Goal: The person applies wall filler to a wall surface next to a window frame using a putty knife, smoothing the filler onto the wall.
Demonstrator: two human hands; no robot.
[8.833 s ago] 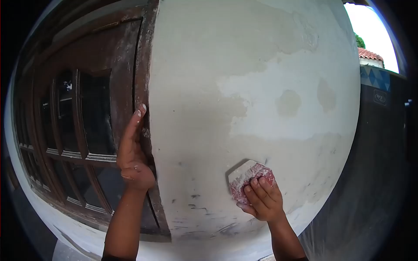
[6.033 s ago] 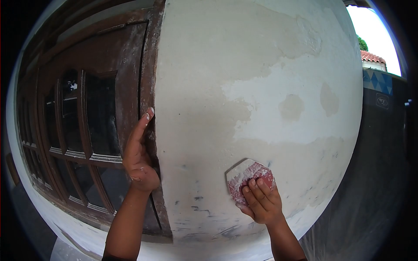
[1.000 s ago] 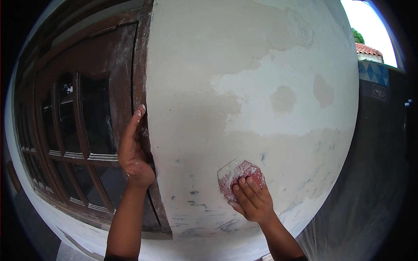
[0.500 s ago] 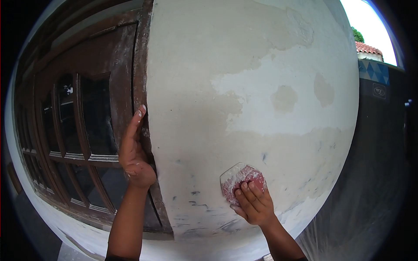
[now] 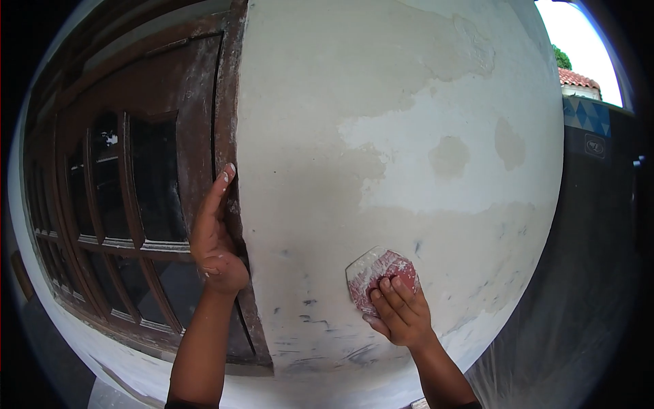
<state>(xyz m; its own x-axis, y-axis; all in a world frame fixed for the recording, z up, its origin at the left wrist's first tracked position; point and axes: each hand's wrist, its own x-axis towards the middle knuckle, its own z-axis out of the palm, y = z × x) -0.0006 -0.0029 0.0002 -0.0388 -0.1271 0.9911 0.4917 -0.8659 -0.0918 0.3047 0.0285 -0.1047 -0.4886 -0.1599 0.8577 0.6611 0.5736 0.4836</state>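
My right hand (image 5: pixel 402 315) grips a flat red putty scraper (image 5: pixel 368 293), its fingers spread over the face and the thumb below. White putty is smeared over the scraper, which lies against the plastered wall (image 5: pixel 293 191). To the left, my left hand (image 5: pixel 219 238) is braced on the edge of the brown wooden window frame (image 5: pixel 228 95). Its visible digits are stretched upward, with white specks on the tip, and it holds nothing that I can see. Part of that hand's far side is hidden.
Glass panes (image 5: pixel 155 180) sit within the wooden window at left. Pale and darker patches (image 5: pixel 449 157) and dark scuff marks (image 5: pixel 361 354) cover parts of the wall. Beyond its right edge hangs a dark sheet (image 5: pixel 593 225); a tiled roof (image 5: pixel 575 78) shows behind.
The view has shifted slightly, moving the window and wall a little to the right in the picture. My right hand and the scraper sit slightly higher; both hands keep their hold.
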